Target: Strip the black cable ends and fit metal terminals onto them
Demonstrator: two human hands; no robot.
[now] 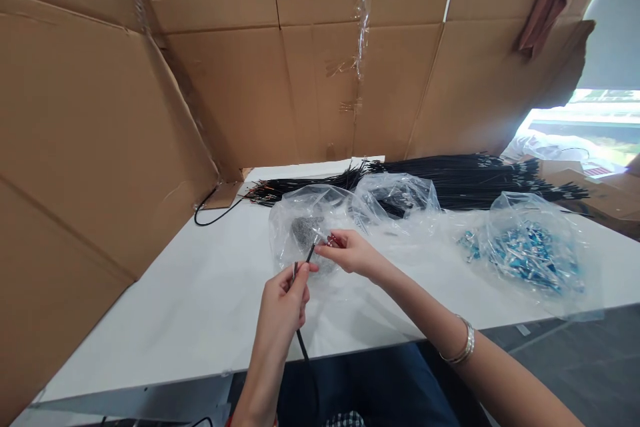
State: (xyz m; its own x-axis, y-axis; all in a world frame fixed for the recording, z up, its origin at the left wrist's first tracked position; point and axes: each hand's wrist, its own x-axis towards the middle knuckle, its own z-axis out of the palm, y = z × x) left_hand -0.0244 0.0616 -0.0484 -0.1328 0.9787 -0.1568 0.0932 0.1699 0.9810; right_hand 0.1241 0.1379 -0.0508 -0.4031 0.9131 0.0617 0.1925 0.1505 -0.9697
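Observation:
My left hand (289,297) is closed around a black cable (301,341), near the cable's upper end. That cable hangs down from the hand past the table's front edge toward my lap. At the cable's tip, my right hand (350,253) has its thumb and fingers pinched together. A small shiny piece seems to be at those fingertips, too small to name. Just behind both hands lies a clear plastic bag (285,220) holding a heap of tiny grey parts (306,232).
Black cables (450,180) lie in a long bundle along the back of the white table (175,307). A second clear bag (400,193) rests before them. To the right sits a bag of blue and silver parts (535,253). Cardboard walls (225,93) enclose the back and left.

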